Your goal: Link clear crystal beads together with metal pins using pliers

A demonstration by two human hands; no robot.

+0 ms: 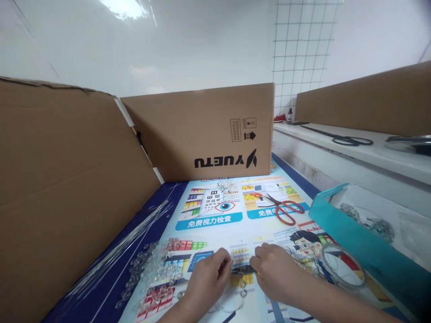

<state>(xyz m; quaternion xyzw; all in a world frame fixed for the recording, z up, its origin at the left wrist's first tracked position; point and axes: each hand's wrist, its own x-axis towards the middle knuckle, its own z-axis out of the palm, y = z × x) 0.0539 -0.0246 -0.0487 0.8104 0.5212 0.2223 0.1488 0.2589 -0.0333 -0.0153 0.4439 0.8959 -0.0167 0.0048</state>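
My right hand (pixel 274 273) is closed around a dark-jawed tool that looks like pliers (pixel 243 269), its jaws pointing left. Just left of the jaw tips, my left hand (pixel 210 280) is closed in a pinch; what sits between its fingers is too small to make out. Below the tool lies a thin strand with clear beads (pixel 243 294) on it, curving toward my left wrist. Many loose clear beads (pixel 161 264) are spread on the printed sheet (pixel 251 231) to the left of my left hand.
Long thin wires (pixel 124 244) lie at the left. Red-handled scissors (pixel 284 211) and a clear beaded piece (pixel 226 184) lie farther back. A clear ring-shaped spool (pixel 343 264) and a teal box (pixel 363 242) with beaded coils stand right. Cardboard (pixel 175 134) walls the back and left.
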